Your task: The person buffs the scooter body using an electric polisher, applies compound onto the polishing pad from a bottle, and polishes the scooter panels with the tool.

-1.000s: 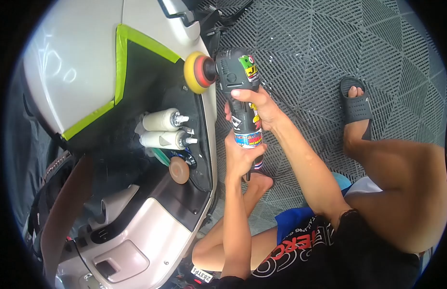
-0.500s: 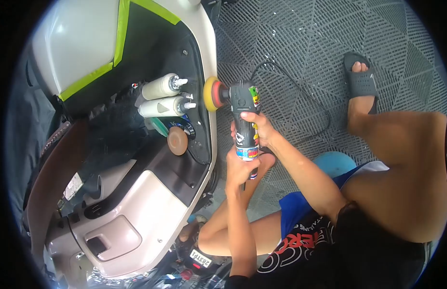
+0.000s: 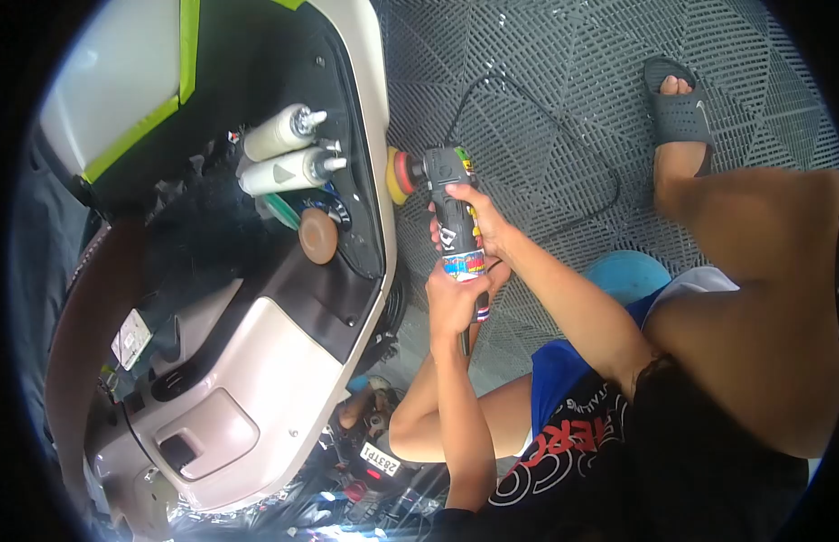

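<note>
Both my hands hold a black corded polisher (image 3: 453, 212) with a yellow foam pad (image 3: 398, 178) on a red backing plate. My right hand (image 3: 478, 219) is wrapped round its body near the head, thumb on top. Round the rear grip, just behind the stickers, closes my left hand (image 3: 456, 301). The pad sits at the outer edge of a pale scooter panel (image 3: 390, 117); whether it presses on it I cannot tell. Two white bottles (image 3: 282, 135) with nozzles lie on the dark footboard, beside a brown round disc (image 3: 318, 237) and a green roll (image 3: 281, 210).
Green masking tape (image 3: 130, 143) borders a pale panel at upper left. The polisher's black cord (image 3: 564, 117) loops over grey grid floor tiles (image 3: 546, 54). A blue round object (image 3: 627, 275) is near my bent leg. My sandalled foot (image 3: 680, 113) rests at the right.
The scooter and its bottles have shifted left and up in view. The polisher's pad now sits lower against the panel's outer edge, less of it showing. Both hands keep their hold.
</note>
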Demonstrator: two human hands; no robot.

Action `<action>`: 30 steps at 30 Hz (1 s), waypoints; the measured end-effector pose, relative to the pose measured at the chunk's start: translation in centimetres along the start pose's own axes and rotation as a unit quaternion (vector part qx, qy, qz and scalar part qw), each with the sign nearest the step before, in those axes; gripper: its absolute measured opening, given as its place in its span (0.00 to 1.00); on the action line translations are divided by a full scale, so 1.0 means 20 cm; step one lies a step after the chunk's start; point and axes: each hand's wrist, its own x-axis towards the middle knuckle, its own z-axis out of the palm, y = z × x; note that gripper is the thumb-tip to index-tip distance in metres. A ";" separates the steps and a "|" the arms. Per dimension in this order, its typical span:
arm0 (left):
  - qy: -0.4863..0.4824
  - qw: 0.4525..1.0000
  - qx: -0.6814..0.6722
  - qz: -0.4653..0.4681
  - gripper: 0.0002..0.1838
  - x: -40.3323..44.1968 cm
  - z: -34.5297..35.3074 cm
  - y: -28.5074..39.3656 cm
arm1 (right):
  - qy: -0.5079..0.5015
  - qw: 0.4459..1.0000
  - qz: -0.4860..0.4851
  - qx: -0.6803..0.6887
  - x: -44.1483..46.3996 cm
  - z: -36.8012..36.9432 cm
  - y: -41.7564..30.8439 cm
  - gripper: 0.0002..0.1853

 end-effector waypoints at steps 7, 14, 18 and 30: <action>0.072 0.974 0.154 -0.148 0.25 -0.27 0.01 -0.13 | -0.092 0.987 0.060 0.121 -0.07 -0.15 0.41 0.37; 0.060 0.977 0.175 -0.103 0.26 -0.36 -0.13 -0.26 | -0.054 0.992 0.038 0.103 -0.10 -0.11 0.57 0.36; 0.041 0.993 0.108 -0.020 0.22 -0.24 -0.14 -0.23 | -0.052 0.997 -0.027 0.045 -0.08 -0.03 0.38 0.32; -0.070 0.984 -0.050 0.159 0.22 0.26 -0.19 0.29 | -0.041 0.964 -0.238 -0.110 -0.09 0.47 -0.41 0.28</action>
